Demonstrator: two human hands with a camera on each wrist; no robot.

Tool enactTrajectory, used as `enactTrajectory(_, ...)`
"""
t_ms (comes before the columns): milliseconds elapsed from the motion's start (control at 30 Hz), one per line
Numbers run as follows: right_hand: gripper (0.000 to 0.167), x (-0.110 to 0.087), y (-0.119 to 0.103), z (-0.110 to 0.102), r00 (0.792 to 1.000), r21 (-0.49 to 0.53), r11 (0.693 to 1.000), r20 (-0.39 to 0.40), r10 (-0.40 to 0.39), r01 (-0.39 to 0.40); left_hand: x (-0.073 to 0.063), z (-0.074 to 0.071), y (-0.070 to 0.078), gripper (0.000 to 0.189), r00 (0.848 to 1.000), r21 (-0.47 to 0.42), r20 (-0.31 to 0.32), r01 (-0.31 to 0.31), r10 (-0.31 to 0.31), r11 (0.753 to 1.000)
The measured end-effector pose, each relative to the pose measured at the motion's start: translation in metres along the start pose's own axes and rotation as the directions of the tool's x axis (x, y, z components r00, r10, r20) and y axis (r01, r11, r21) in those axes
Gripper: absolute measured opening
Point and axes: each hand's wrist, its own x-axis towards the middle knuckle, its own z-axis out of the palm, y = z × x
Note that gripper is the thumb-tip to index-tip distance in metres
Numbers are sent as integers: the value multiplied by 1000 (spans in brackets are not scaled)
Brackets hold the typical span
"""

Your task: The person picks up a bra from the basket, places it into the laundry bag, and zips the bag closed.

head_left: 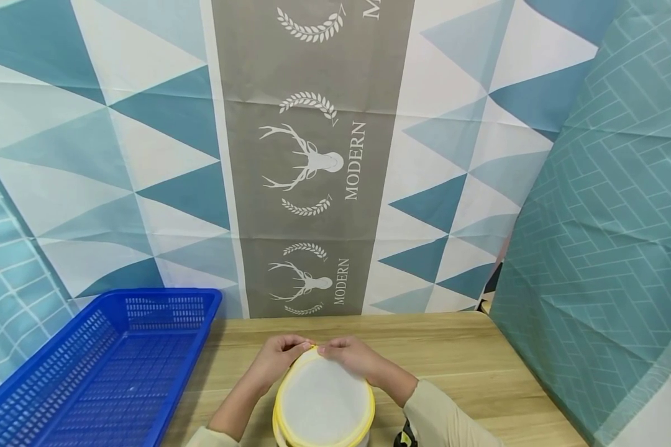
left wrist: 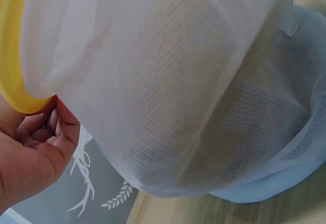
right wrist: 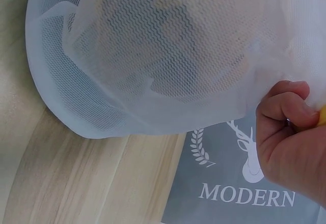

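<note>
A white mesh laundry bag [head_left: 325,397] with a yellow-trimmed round top stands on the table in front of me. My left hand [head_left: 279,361] pinches the yellow trim at its far edge. Just to the right, my right hand [head_left: 353,357] grips the same edge between thumb and curled fingers. In the left wrist view the yellow trim [left wrist: 12,56] runs down to the left fingers, and the mesh side [left wrist: 168,91] hangs in loose folds. Through the mesh [right wrist: 168,40] in the right wrist view, something with dark and yellowish patches shows blurred inside.
A blue plastic basket [head_left: 128,354] with perforated sides stands at the left of the wooden table [head_left: 436,347]. Behind the table hangs a patterned cloth [head_left: 307,205] with deer heads and triangles. A teal sheet [head_left: 604,248] borders the right side.
</note>
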Motion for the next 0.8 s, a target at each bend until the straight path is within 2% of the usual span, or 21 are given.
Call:
enactTrajectory(333, 35, -2, -1, 1, 1000, 13, 1000, -14, 1, -1, -2, 6, 0, 26, 997, -5, -77, 10, -10, 1000)
enactTrajectory(800, 35, -2, 3, 1, 999, 26, 1000, -41, 3, -2, -1, 11, -1, 25, 994, 4, -112, 19, -19, 1000)
